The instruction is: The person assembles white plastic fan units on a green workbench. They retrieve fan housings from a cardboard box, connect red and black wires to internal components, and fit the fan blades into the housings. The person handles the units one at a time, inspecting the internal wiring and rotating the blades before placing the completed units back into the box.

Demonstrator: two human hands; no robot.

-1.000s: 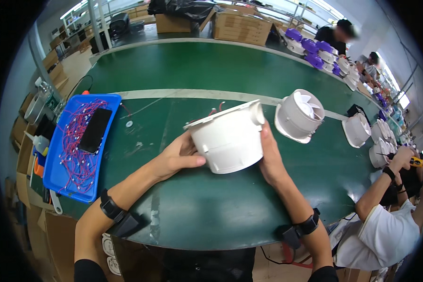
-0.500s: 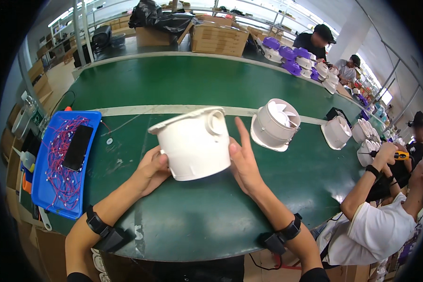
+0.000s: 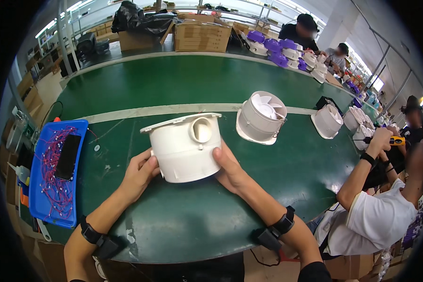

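Observation:
Between my two hands is a white round fan housing (image 3: 181,157), held tilted above the green table, its flanged rim upward and a short round side port toward me. My left hand (image 3: 141,174) grips its left wall, thumb in front. My right hand (image 3: 229,169) presses the right wall, thumb on the front and the other fingers hidden behind. To the right stands another white fan housing (image 3: 262,120) with fan blades showing inside. A similar white housing (image 3: 327,122) sits farther right. What lies inside the held housing cannot be seen.
At my left lies a blue tray (image 3: 82,141) with thin red wires and a black phone (image 3: 67,157). Right of me, a co-worker (image 3: 376,216) holds a yellow-black screwdriver (image 3: 394,140). Cardboard boxes (image 3: 202,36) and purple-white housings (image 3: 277,49) stand along the far side.
The held housing has turned, bringing its side port more toward me. My right fingers, raised before, now wrap behind the wall. The whole view has shifted a little.

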